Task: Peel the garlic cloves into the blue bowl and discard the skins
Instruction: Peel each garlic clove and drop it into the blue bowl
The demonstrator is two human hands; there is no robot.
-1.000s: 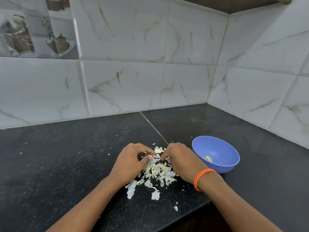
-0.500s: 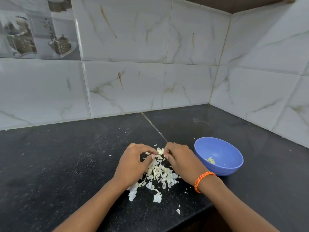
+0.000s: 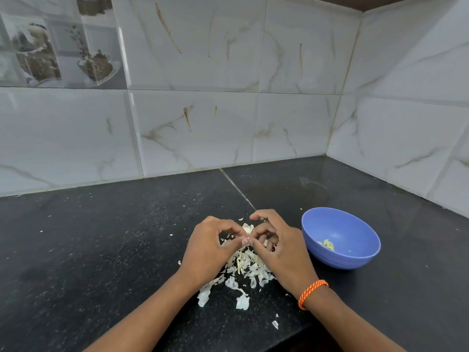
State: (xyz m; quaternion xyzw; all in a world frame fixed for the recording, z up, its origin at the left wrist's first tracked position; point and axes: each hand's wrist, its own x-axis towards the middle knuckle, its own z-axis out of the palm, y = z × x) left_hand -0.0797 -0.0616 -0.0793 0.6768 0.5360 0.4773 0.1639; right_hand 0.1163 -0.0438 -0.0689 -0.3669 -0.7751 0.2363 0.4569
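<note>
While the left hand (image 3: 208, 250) and right hand (image 3: 278, 246) pinch a garlic clove (image 3: 247, 228) between curled fingertips over the skin pile (image 3: 243, 268), peeled cloves (image 3: 327, 244) lie in the blue bowl (image 3: 355, 224).

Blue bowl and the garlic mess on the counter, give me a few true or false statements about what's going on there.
1. The blue bowl is empty. False: peeled cloves lie in it.
2. Both hands pinch one garlic clove. True.
3. The skins lie piled on the black counter. True.
4. The bowl sits left of the left hand. False: it sits beside the right hand.
5. The right wrist wears an orange band. True.
</note>
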